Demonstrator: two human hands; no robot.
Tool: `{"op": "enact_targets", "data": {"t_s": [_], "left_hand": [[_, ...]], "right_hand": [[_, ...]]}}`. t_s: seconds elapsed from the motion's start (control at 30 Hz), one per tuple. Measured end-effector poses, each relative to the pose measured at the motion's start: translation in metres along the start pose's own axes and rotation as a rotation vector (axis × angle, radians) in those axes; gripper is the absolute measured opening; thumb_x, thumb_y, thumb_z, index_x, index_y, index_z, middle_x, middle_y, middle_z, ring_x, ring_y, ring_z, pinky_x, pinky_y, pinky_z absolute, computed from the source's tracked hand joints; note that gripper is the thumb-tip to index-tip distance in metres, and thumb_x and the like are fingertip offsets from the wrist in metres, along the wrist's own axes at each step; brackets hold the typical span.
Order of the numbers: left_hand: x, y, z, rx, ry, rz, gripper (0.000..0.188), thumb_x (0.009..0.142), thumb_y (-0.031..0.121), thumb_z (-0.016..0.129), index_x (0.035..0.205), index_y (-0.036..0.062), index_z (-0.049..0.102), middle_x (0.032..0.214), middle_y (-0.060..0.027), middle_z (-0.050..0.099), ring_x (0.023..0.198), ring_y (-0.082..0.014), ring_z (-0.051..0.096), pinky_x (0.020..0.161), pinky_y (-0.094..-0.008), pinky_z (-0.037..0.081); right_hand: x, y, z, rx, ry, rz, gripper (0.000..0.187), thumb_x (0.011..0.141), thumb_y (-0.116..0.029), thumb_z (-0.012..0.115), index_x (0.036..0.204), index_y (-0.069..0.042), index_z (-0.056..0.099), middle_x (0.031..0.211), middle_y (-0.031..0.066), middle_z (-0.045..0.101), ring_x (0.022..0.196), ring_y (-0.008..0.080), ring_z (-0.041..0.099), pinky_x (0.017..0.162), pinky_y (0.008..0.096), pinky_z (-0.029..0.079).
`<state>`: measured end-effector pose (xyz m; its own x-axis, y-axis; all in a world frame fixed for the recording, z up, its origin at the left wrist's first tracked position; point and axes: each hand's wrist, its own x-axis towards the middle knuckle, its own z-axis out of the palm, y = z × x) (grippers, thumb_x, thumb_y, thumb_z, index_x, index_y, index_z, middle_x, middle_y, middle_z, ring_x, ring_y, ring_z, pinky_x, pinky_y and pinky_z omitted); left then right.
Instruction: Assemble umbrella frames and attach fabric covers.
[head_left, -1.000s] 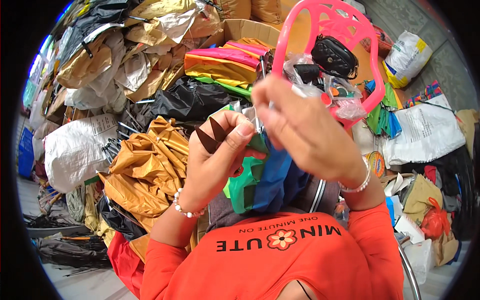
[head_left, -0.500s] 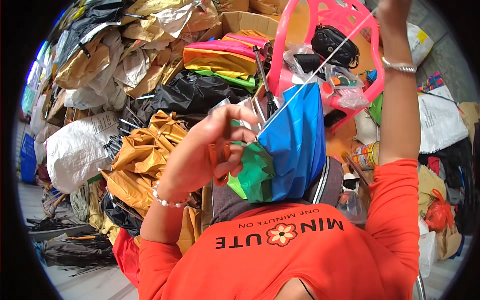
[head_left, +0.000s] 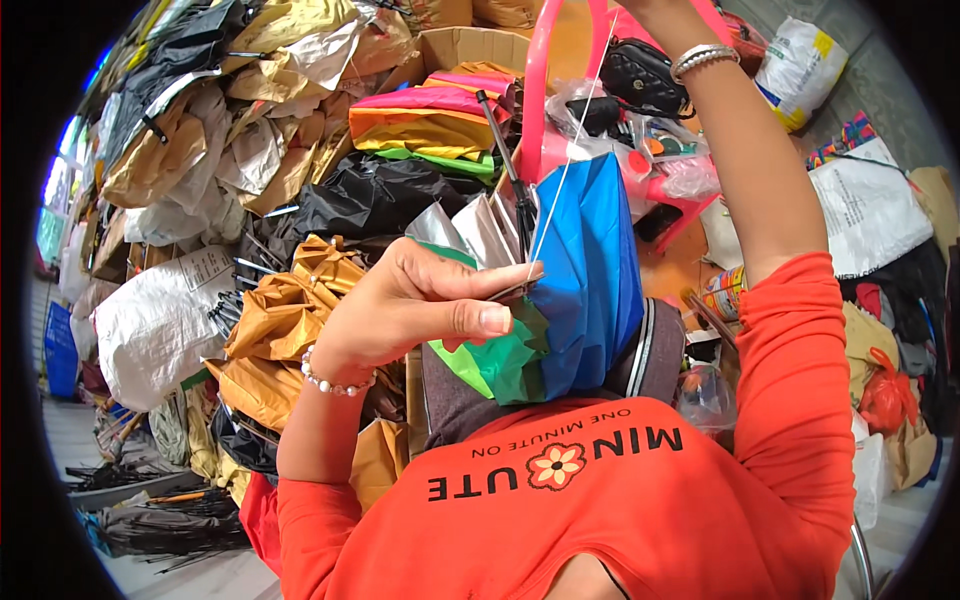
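A folded umbrella in blue (head_left: 585,270) and green cloth stands over my lap, its dark metal shaft (head_left: 505,160) rising behind the cloth. My left hand (head_left: 410,305) is closed in a pinch at the cloth's edge, a thin dark rib end between thumb and forefinger. From that spot a taut white thread (head_left: 570,160) runs up to my right hand (head_left: 655,12) at the top edge of the picture. The right hand's fingers are cut off there, though the tight thread leads straight to them. Orange handles seen on my left fingers earlier are hidden now.
Brown umbrella cloth (head_left: 285,310) lies beside my left forearm, with black cloth (head_left: 390,195) and a cardboard box (head_left: 465,48) beyond. A pink plastic chair (head_left: 533,100) holds a black quilted bag (head_left: 640,78) and plastic bags. A printed can (head_left: 725,292) stands to the right.
My right hand has swung left and upward, bringing the thread closer to upright. My left fingers have straightened and pressed together at the cloth edge; the orange handles no longer show.
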<state>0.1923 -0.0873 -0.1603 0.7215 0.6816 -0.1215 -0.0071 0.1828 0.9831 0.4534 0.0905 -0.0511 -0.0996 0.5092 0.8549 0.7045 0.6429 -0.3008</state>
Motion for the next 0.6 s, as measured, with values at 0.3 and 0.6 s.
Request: {"op": "enact_targets", "data": {"t_s": [0.3, 0.6], "left_hand": [[-0.009, 0.002, 0.021, 0.088, -0.137, 0.222, 0.029, 0.075, 0.002, 0.068, 0.104, 0.0013, 0.064, 0.069, -0.0030, 0.064, 0.054, -0.0060, 0.047, 0.048, -0.0170, 0.036], [-0.002, -0.008, 0.031, -0.095, -0.419, 0.349, 0.043, 0.066, 0.000, 0.074, 0.105, -0.0064, 0.061, 0.080, -0.0120, 0.063, 0.048, -0.0083, 0.037, 0.047, -0.0180, 0.037]], "right_hand": [[-0.090, 0.062, 0.082, 0.046, -0.508, 0.351, 0.050, 0.082, -0.049, 0.046, 0.108, -0.008, 0.057, 0.097, 0.0118, 0.060, 0.074, 0.0222, 0.058, 0.068, 0.0331, 0.048], [-0.135, -0.016, 0.071, 0.906, -1.187, 0.825, 0.028, 0.077, -0.032, 0.064, 0.090, -0.007, 0.064, 0.061, -0.0047, 0.050, 0.040, 0.0034, 0.037, 0.036, 0.0177, 0.027]]}}
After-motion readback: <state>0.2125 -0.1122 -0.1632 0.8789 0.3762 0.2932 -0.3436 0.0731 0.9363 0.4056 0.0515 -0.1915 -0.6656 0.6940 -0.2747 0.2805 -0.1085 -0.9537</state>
